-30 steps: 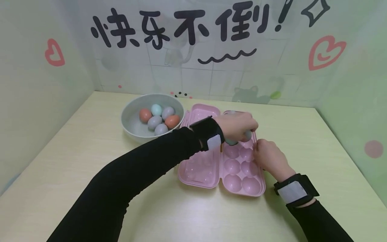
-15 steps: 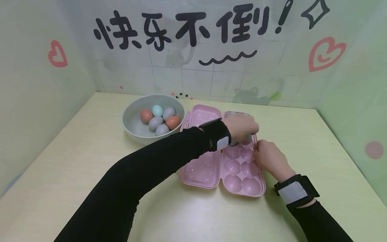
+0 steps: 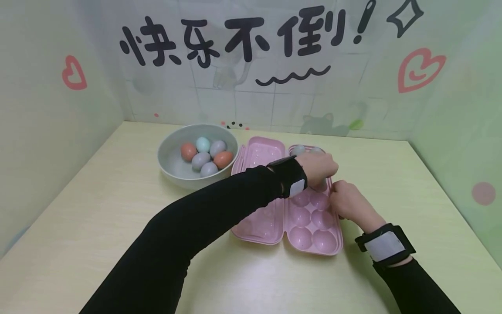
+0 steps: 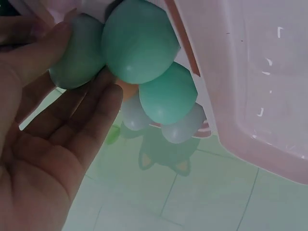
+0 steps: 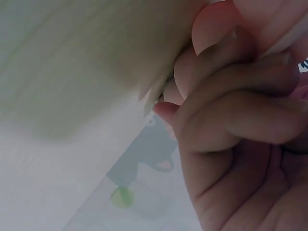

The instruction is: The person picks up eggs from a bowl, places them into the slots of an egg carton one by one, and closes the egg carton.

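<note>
A pink egg carton (image 3: 301, 216) lies open on the table, its front cups bare. My left hand (image 3: 318, 168) is over its rear cups. In the left wrist view, thumb and fingers pinch a grey-green egg (image 4: 77, 55) beside a green egg (image 4: 139, 42). Farther along the row sit another green egg (image 4: 168, 94), two pale grey eggs (image 4: 184, 124) and a partly hidden orange egg (image 4: 127, 90). With curled fingers my right hand (image 3: 353, 203) grips the carton's right edge; the right wrist view shows those fingers (image 5: 240, 115) against the rounded cup undersides (image 5: 216, 26).
Left of the carton stands a pale grey-green bowl (image 3: 168, 161) with several orange, grey and light blue eggs. The carton's flat lid (image 3: 260, 226) lies spread toward the bowl, partly beneath my left forearm. A printed backdrop (image 3: 219, 100) rises behind the table.
My left hand has shifted slightly right over the carton, uncovering eggs in the rear cups. The right hand keeps its place at the edge.
</note>
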The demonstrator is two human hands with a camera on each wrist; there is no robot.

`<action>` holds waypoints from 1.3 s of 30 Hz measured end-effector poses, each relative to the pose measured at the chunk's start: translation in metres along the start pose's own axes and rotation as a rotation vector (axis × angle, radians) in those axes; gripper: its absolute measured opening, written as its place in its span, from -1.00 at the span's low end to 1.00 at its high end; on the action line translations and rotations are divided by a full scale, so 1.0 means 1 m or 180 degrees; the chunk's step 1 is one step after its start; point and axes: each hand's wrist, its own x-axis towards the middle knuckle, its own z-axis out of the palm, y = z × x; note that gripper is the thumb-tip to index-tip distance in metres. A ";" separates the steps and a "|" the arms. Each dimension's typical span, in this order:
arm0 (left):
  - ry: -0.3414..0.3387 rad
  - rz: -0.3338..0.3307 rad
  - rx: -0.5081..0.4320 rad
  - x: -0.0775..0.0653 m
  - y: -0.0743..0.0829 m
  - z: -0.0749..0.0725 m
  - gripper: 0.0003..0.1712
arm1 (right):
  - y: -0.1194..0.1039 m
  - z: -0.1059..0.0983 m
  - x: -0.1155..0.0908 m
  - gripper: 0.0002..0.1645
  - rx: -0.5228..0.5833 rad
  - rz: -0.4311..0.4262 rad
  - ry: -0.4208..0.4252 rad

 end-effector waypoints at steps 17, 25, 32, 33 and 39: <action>0.0041 -0.0158 -0.0127 0.008 0.004 0.016 -0.81 | 0.001 0.001 -0.001 -0.77 -0.0042 0.0018 0.0024; 0.0001 -0.0281 -0.0163 0.006 0.005 0.014 -0.84 | 0.001 0.000 -0.001 -0.75 -0.0047 0.0015 0.0016; -0.0004 -0.0315 -0.0225 0.005 0.004 0.012 -0.85 | 0.000 0.001 0.000 -0.76 -0.0030 0.0036 0.0010; -0.0001 -0.0302 -0.0219 0.005 0.005 0.012 -0.84 | 0.000 0.001 0.000 -0.77 -0.0024 0.0042 0.0008; 0.0020 -0.0197 -0.0185 0.005 0.004 0.011 -0.80 | 0.002 0.002 0.000 -0.79 -0.0061 0.0038 0.0041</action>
